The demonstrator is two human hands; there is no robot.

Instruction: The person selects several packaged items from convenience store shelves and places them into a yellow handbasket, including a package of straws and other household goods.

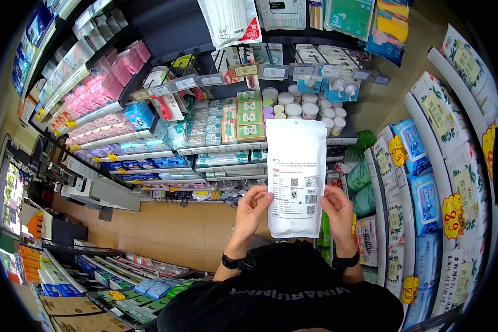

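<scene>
A white plastic packet (295, 141) with a small hang hole at its top is held upright in front of me. Its printed side faces me, with small text, codes and a table. My left hand (252, 211) pinches the packet's left edge between thumb and fingers. On the opposite edge, my right hand (336, 209) grips it in the same way at about the same height. The side turned away from me is hidden. Dark bands circle both wrists.
Ahead, a shelf bears boxed goods (249, 116) and white-lidded tubs (294, 109). Above them hang packets on hooks, including a white one (230, 20). Wipes packs (425, 203) fill the shelves at right; pink packs (122, 70) stand at left. Tiled floor (162, 222) stretches left.
</scene>
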